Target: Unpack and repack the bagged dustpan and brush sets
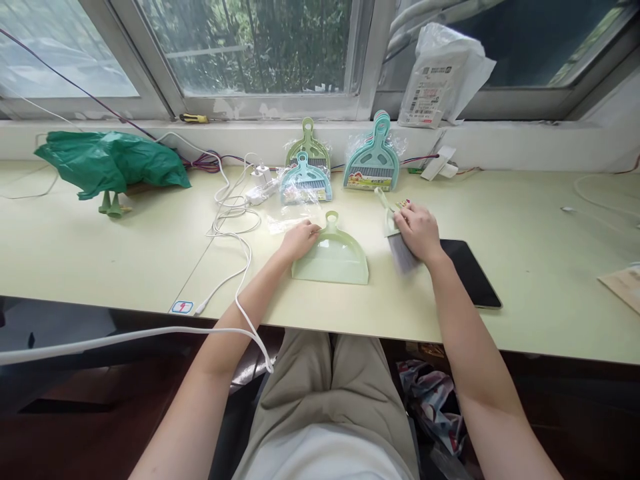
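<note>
A pale green dustpan (333, 257) lies on the table in front of me, its handle pointing away. My left hand (301, 239) grips it at the upper left edge near the handle. To the right of the dustpan, my right hand (419, 230) is closed around a small hand brush (391, 227) of the same pale green. The grey bristles point toward me and look smeared by motion. Brush and dustpan are apart. A small colourful label (403, 203) shows just behind my right hand.
Wrapped blue (306, 183) and green (309, 140) dustpan sets stand at the back, beside a teal stack (373, 160). A black tablet (470, 273) lies right of my right wrist. White cables (233, 230) and a green plastic bag (113, 163) occupy the left side.
</note>
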Tool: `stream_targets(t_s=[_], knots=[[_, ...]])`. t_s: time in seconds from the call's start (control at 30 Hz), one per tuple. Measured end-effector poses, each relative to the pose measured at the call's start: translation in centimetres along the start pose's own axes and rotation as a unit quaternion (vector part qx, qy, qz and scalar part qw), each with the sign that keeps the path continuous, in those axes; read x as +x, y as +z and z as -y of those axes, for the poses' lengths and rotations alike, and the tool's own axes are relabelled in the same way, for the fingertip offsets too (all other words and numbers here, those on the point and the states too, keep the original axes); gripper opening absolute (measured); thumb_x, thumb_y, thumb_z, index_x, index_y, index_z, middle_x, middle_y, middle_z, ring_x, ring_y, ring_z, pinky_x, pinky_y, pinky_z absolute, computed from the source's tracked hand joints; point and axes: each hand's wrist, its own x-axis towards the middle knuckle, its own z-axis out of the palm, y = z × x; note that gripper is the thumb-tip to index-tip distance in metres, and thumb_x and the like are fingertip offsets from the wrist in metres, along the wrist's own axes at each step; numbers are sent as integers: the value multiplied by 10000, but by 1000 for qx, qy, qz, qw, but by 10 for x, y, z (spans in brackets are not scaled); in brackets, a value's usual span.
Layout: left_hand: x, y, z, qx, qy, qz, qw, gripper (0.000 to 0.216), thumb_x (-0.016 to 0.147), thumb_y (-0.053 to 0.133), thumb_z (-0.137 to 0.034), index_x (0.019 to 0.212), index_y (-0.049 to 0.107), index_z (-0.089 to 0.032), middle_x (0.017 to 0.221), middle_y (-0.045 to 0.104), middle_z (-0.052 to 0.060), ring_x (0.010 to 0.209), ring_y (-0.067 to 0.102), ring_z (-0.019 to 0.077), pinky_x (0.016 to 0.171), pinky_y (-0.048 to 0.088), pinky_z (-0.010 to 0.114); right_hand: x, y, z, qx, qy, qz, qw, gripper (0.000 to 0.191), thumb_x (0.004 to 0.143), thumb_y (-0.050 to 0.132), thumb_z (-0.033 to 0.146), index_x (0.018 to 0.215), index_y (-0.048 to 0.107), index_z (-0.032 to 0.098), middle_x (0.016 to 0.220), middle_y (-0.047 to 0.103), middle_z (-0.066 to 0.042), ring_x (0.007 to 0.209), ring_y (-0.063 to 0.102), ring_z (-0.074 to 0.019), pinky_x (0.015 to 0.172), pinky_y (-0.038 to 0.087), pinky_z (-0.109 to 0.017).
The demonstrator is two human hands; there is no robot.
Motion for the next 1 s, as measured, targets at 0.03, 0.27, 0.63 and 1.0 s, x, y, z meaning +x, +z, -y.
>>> stream_targets(t_s=[0.03,0.27,0.63,1.0], knots=[[0,0,0,7,-7,-10,1000,354,922,378,-297,1164,627,-227,1124,605,66,1042,581,215,843,440,299,-2,2,-1,-64,-5,10,998,346,911,370,388,771,606,177,989,589,-122,976,498,-262,829,351,-391],[-2,-1,-2,12,-31,-53,998,290,922,405,-304,1092,626,-224,1087,626,52,996,596,209,804,435,303,-13,17,-1,-192,-47,94,976,340,901,422,351,824,694,162,1043,614,-120,1027,486,-269,848,302,-415],[-1,-2,-2,18,-66,-100,993,250,925,407,-303,988,641,-242,1040,652,29,905,608,192,724,406,293,-12,15,5,-166,-43,106,980,291,875,484,404,812,679,197,947,671,-76,963,522,-255,835,272,-404],[-1,-4,-3,-5,-105,-124,987,273,914,387,-292,918,656,-243,1046,671,24,902,616,191,745,419,290,-11,16,3,-156,24,37,987,263,882,421,284,824,656,181,935,697,-101,896,546,-243,787,264,-382]])
